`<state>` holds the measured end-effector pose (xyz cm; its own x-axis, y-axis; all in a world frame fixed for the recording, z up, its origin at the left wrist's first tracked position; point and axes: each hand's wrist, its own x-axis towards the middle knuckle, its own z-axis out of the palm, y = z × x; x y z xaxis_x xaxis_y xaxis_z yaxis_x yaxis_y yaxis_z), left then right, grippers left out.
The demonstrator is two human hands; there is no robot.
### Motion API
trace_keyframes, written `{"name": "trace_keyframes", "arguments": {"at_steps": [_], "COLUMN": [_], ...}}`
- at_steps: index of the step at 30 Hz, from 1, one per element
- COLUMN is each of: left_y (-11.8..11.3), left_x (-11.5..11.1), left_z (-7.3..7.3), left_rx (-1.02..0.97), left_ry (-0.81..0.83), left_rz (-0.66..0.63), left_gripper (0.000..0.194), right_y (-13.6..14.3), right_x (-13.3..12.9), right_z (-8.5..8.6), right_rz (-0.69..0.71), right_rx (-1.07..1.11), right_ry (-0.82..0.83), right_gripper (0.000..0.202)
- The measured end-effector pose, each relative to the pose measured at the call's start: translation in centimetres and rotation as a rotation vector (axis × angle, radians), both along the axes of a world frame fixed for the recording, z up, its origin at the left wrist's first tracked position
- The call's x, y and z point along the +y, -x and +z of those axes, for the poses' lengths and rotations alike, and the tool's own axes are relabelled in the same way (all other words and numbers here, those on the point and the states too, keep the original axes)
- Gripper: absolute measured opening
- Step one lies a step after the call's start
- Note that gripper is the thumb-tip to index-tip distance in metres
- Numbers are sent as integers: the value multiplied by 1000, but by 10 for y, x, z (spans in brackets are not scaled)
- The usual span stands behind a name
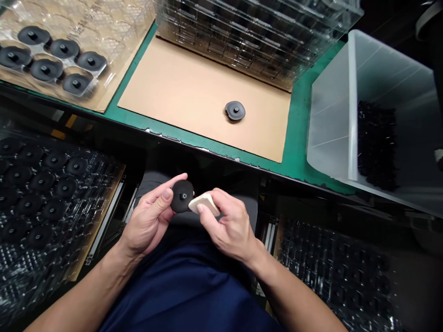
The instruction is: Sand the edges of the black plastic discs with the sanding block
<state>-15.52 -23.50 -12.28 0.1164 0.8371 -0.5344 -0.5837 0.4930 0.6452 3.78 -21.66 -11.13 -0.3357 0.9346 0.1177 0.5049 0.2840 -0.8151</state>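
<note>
Over my lap, my left hand (152,214) pinches a round black disc (181,197) by its edge, thumb in front. A small raised stub stands at the disc's centre and faces me. My right hand (230,223) grips a cream-coloured pad (205,204) between thumb and fingers. The pad's tip is at the right edge of the held disc; whether it touches cannot be made out. A second black disc (235,110), with a similar stub, lies alone on the cardboard sheet (173,87) on the table in front of me.
At the upper left, a clear tray (114,27) holds several black discs. Stacked clear trays (256,37) stand at the back. A translucent bin (328,115) with dark pieces sits at the right. Lower trays flank me, the left tray (41,184) filled with discs. The green table edge (194,140) is chipped.
</note>
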Motion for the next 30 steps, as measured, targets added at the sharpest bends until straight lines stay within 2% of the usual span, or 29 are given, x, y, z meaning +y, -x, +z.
{"name": "trace_keyframes", "arguments": {"at_steps": [3, 7, 8, 10, 13, 15, 17, 20, 22, 23, 25, 27, 29, 30], "left_y": [5, 7, 6, 3, 1, 4, 9, 11, 8, 6, 1, -1, 1, 3], "left_x": [1, 3, 4, 4, 4, 4, 4, 3, 3, 4, 6, 8, 10, 10], "left_z": [-4, -8, -7, -6, -5, -7, -10, -14, -13, -12, -9, -6, -6, -6], "left_rx": [15, -78, -111, -124, -37, -3, -5, -96, -180, -194, -131, -3, 76, 78], "left_ry": [16, 18, 20, 18, 6, 23, 47, 119, 152, 142, 71, -2, -25, -16], "left_rz": [-171, -356, -360, -262, -35, -83, -229, -371, -354, -297, -116, 50, 68, 23], "left_gripper": [45, 43, 43, 39, 39, 41, 41, 44, 45, 41, 38, 49, 54, 53], "right_y": [-2, -6, -5, -1, 6, 7, 4, -1, -1, 0, 4, 8, 10, 10], "right_x": [0, 9, 9, 7, -1, -5, -3, 6, 11, 12, 11, 7, 3, 2], "right_z": [-2, 2, 3, 3, -2, -7, -9, -6, -3, -3, -3, -6, -10, -12], "right_rz": [30, 188, 191, 93, -57, -50, 4, 204, 276, 229, 47, -68, -57, -42], "right_rx": [-71, -82, -77, -49, 42, 44, -5, -47, -59, -57, -4, 94, 143, 131], "right_ry": [-81, -297, -323, -272, 15, 82, -14, -214, -296, -295, -126, 182, 350, 333], "right_gripper": [18, 17, 18, 16, 17, 21, 18, 19, 20, 19, 17, 23, 27, 27]}}
